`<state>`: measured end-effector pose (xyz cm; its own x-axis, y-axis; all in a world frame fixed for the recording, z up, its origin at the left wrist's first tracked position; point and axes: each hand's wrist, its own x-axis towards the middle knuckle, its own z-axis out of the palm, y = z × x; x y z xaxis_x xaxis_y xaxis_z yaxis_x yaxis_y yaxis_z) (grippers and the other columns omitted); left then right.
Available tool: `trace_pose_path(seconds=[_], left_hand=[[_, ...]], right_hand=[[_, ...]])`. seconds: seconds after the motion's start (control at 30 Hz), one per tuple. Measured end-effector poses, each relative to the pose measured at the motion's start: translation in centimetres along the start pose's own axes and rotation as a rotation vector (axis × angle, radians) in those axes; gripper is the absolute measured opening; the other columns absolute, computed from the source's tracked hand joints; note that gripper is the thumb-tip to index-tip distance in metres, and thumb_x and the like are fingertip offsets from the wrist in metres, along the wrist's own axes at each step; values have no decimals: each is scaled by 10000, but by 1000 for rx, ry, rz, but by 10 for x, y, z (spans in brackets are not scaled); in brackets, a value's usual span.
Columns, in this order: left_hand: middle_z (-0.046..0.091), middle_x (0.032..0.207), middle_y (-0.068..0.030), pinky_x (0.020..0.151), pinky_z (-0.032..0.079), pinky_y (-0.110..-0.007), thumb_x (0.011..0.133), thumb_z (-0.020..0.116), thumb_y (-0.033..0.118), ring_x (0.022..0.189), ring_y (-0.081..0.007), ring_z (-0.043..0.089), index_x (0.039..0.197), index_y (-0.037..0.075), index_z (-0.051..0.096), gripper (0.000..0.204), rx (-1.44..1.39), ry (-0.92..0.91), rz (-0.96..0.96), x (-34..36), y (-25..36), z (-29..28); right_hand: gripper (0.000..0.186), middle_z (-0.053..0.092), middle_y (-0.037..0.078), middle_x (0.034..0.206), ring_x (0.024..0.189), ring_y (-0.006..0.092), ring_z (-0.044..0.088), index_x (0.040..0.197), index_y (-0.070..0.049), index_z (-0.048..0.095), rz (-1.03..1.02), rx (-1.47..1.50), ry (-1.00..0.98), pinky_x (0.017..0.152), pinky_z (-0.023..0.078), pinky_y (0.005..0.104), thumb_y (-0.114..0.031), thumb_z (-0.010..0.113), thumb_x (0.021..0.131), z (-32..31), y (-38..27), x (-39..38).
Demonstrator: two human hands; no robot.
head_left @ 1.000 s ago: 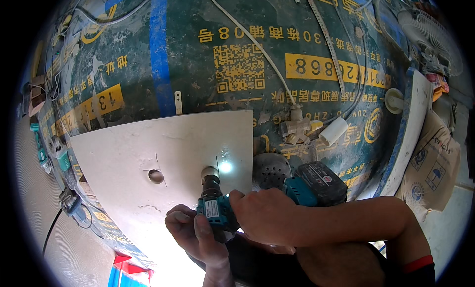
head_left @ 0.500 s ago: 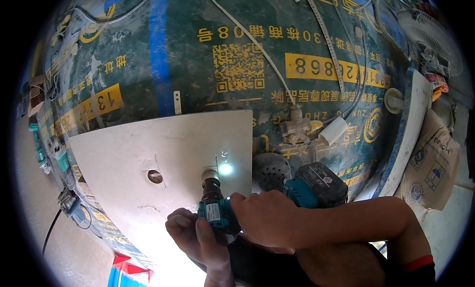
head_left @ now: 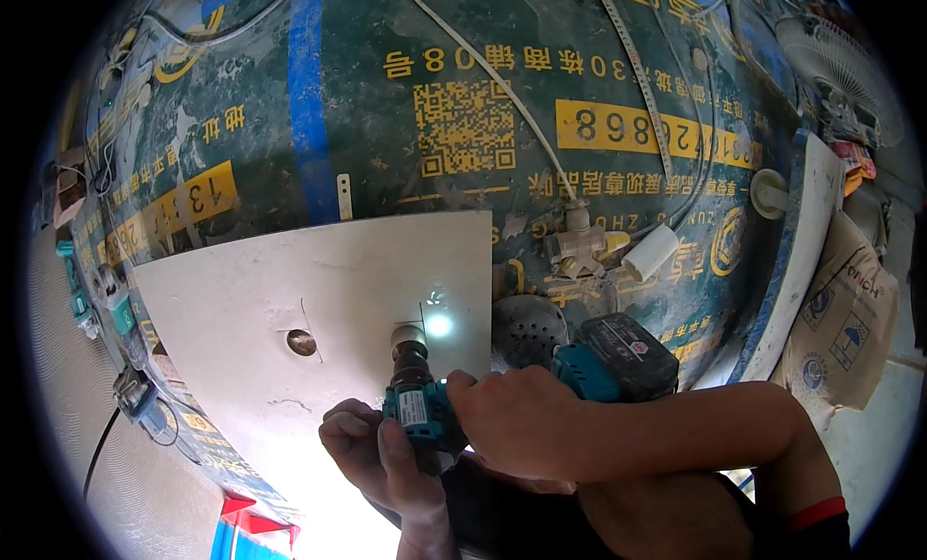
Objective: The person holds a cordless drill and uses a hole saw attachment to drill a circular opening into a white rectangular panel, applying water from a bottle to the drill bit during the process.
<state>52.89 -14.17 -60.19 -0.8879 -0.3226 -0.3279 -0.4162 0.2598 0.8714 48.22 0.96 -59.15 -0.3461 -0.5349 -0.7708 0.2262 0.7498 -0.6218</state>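
Your R hand [head_left: 517, 420] is wrapped tight round the handle of a teal-and-black plastic cordless drill [head_left: 413, 407]; your L hand [head_left: 386, 459], fingers curled, is closed abt its front body. Pale cylindrical bit [head_left: 407, 336] is at the flat white panel [head_left: 237, 290], nr panel's R edge, w/ bright light spot [head_left: 438, 325] alongside. Round hole [head_left: 301, 342] further L. Grey perforated disc [head_left: 521, 336] just beside panel's R edge.

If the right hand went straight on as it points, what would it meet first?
The bare right hand points leftward: first comes the teal-and-black power drill it grips; beyond that, probably the bare left hand, though depth is unclear.
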Motion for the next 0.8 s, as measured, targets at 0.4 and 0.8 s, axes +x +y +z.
trace_pose_path(seconds=[0.4,0.8], left_hand=[[322,866,-62,708,304,-284,845,491,176,814,-165,353,877,22,362,203,-56,19,-71,1,3,3],[333,814,-43,627,280,-266,856,555,187,712,-117,333,887,67,317,268,-49,35,-6,4,-1,6]], right_hand=[[420,668,211,745,713,354,698,980,56,488,1,33,-6,581,557,405,-224,717,767,-3,1,0],[339,665,213,735,704,355,695,965,59,489,13,43,-9,575,552,410,-179,647,783,-2,3,2]])
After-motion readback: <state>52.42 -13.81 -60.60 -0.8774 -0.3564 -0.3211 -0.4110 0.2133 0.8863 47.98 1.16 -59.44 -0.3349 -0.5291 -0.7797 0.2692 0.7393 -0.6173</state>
